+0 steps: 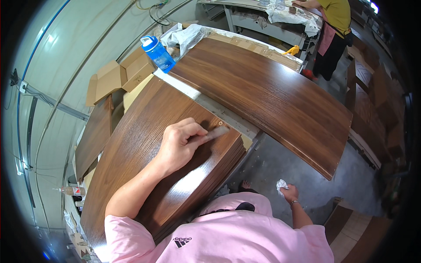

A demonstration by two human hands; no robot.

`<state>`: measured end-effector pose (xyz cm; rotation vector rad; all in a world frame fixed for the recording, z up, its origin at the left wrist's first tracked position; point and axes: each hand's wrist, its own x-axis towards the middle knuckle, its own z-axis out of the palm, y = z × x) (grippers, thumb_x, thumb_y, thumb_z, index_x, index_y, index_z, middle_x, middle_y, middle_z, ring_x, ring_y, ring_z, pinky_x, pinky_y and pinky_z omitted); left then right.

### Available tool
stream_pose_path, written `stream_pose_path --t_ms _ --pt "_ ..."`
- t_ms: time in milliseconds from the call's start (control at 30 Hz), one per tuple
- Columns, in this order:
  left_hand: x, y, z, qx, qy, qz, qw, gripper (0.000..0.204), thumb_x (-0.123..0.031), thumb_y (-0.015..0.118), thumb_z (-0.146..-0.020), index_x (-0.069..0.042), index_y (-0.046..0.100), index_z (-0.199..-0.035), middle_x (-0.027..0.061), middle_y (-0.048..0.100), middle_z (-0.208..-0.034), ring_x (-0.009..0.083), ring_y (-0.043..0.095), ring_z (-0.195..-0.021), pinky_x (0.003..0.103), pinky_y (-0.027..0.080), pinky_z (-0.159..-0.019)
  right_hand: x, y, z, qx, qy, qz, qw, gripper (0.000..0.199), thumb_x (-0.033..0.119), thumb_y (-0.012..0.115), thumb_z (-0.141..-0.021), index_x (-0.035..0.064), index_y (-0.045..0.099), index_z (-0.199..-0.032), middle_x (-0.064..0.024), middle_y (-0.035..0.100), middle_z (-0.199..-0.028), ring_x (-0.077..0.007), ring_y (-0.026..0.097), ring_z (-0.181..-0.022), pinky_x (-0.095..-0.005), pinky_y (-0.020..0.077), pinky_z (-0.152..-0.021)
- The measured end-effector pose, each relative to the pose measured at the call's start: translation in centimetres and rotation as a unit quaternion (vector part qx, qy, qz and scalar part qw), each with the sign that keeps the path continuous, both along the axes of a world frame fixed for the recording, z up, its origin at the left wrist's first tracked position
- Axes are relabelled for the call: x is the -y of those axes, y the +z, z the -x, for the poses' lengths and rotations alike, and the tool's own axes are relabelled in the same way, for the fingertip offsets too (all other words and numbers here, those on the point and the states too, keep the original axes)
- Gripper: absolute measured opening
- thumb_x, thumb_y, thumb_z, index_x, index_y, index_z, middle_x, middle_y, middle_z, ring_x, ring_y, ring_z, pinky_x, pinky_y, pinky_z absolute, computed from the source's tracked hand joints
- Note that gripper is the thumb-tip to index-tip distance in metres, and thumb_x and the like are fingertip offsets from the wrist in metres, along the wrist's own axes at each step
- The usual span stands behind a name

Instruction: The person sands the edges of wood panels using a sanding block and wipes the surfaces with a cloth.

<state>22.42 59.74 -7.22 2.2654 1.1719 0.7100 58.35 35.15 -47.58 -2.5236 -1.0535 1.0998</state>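
Observation:
My left hand (177, 144) is closed above the near corner of the top brown wood-grain board (144, 118) of a stack. From its pinched fingers sticks out a pale, slim thing (217, 133), blurred, its tip close to the board; its kind is unclear. Just beyond that tip, a small round spot or fitting (220, 123) shows in the board near its edge. Down at my right side, over the floor, my right hand (290, 193) grips a crumpled white cloth or tissue (281, 186).
Across a narrow gap lies another long brown board (263, 87). A blue bottle (158, 55) and white plastic sheeting (188, 38) stand at its far left end, a yellow tool (292, 50) beyond it. Open cardboard boxes (107, 81) sit left. A co-worker (335, 35) stands far right.

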Motion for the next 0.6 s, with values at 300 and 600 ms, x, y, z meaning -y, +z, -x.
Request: stream_pose_path --t_ms 300,600 --pt "0.7 -0.1 0.0 -0.031 -0.028 -0.086 0.995 0.014 0.002 0.076 -0.074 0.0 0.069 -0.087 0.0104 0.057 -0.072 0.0243 0.058 -0.063 0.034 0.046 -0.056 -0.1 -1.6 0.0 -0.02 0.031 -0.048 0.998 0.041 0.038 0.073 -0.068 0.0007 0.071 -0.084 -0.0208 0.07 -0.083 -0.0357 0.068 -0.077 -0.043 0.0505 -0.071" --pt "-10.6 -0.6 11.5 -0.19 0.303 -0.316 0.879 0.008 -0.015 0.069 -0.08 -0.007 0.07 -0.08 0.0135 0.067 -0.079 0.0336 0.066 -0.07 0.043 0.054 -0.063 0.4 -1.6 -0.8 -0.035 0.021 -0.03 0.999 0.039 0.036 0.071 -0.069 -0.0025 0.068 -0.078 -0.0232 0.067 -0.08 -0.038 0.066 -0.074 -0.0446 0.0501 -0.069"
